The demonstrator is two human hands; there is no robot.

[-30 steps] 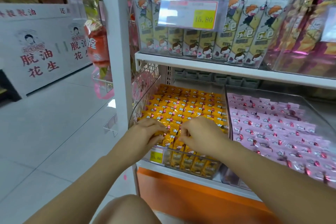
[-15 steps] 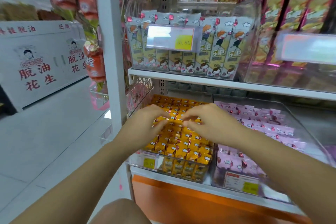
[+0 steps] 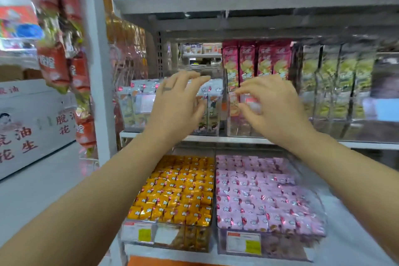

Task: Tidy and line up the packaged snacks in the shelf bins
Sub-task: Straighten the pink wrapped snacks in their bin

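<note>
Hands (image 3: 178,108) (image 3: 271,112) raised, off yellow snacks (image 3: 172,192)

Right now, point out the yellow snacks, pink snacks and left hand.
yellow snacks (image 3: 174,192): head view, middle packet rows.
pink snacks (image 3: 259,196): head view, middle packet rows.
left hand (image 3: 177,110): head view, back of hand.

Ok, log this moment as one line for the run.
left hand: spread before clear plastic bin of tall cartoon-print packs | right hand: loosely curled before neighbouring clear bin | grip: nothing held
</note>
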